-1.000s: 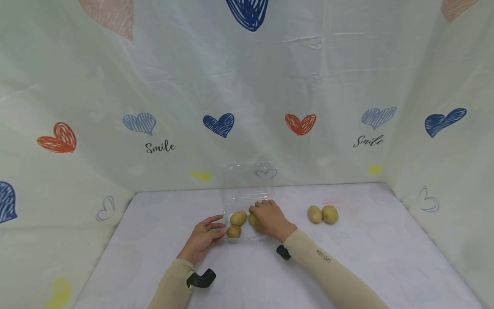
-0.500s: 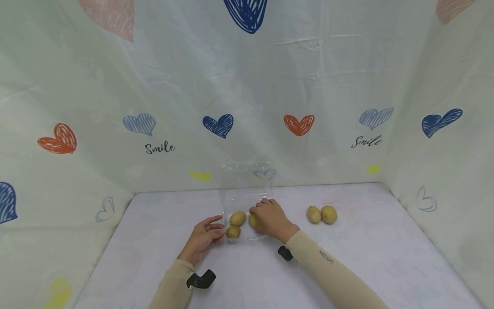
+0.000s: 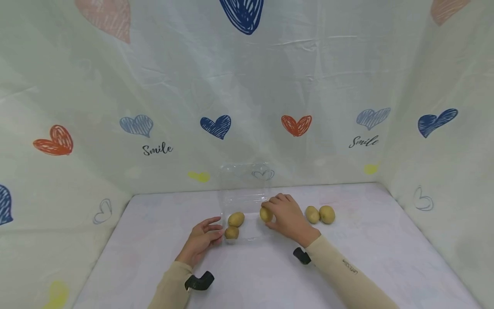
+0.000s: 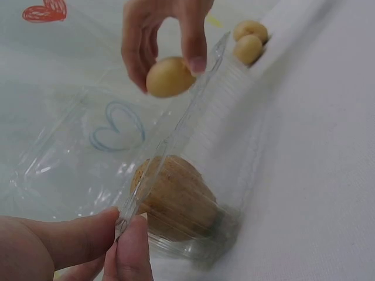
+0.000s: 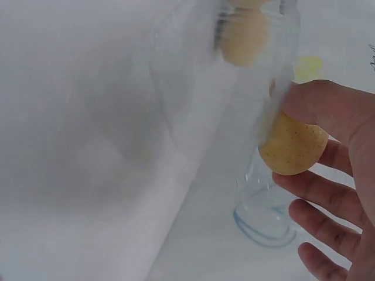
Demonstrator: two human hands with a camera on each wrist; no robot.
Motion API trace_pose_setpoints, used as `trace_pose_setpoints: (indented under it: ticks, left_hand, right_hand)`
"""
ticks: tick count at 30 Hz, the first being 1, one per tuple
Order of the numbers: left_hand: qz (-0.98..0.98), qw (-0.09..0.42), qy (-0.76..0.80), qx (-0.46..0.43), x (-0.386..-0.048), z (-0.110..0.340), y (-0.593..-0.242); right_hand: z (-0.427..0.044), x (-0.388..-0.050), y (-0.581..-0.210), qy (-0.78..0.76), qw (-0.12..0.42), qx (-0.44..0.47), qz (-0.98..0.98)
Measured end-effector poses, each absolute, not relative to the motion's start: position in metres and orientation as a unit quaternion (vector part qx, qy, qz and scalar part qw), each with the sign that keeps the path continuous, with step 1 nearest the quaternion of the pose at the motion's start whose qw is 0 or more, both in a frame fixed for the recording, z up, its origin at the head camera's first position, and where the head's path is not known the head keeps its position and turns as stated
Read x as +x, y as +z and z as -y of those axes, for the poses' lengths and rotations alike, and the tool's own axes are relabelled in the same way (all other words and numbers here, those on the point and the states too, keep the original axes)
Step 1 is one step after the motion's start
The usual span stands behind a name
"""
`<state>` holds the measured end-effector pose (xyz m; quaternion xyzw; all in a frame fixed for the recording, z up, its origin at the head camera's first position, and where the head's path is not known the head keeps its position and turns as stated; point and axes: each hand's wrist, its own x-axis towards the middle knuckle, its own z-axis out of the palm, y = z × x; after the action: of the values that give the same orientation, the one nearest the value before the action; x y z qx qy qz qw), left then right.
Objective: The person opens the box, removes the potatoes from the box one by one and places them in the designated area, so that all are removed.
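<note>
A clear plastic clamshell box [image 3: 251, 239] stands with its lid [image 3: 243, 178] raised at the back. Inside, along its left side, lie two potatoes, the rear potato [image 3: 236, 219] and the front potato [image 3: 231, 233]. My left hand [image 3: 202, 240] pinches the box's left rim between thumb and fingers, as the left wrist view shows. Between the thumb and fingers of my right hand [image 3: 291, 219] is another potato [image 5: 294, 146], held up at the box's right side. The right wrist view shows the box wall partly overlapping this potato.
To the right of the box, two more potatoes, a left one [image 3: 312, 214] and a right one [image 3: 327, 214], sit side by side on the white tabletop [image 3: 366, 253]. A curtain [image 3: 254, 86] with printed hearts hangs behind and around the table.
My right hand has lifted the potato from inside the box and moved it right and up. The left hand stays at the left rim.
</note>
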<state>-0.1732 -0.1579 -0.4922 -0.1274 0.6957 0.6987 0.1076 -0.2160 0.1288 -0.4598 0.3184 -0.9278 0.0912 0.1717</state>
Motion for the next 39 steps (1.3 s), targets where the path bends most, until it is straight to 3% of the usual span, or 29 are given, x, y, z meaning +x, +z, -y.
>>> trace_pose_setpoints:
  ticks: [11, 20, 39]
  left_hand:
    - [-0.697, 0.104, 0.698, -0.126, -0.172, 0.158, -0.493]
    - [-0.692, 0.106, 0.703, -0.125, -0.172, 0.157, -0.493]
    - [-0.687, 0.107, 0.707, -0.13, -0.171, 0.158, -0.492]
  right_hand:
    - [-0.172, -0.203, -0.446, 0.085, 0.216, 0.294, 0.927]
    - [-0.215, -0.194, -0.456, 0.1, 0.26, 0.27, 0.922]
    - [-0.287, -0.183, -0.474, 0.127, 0.284, 0.2, 0.929]
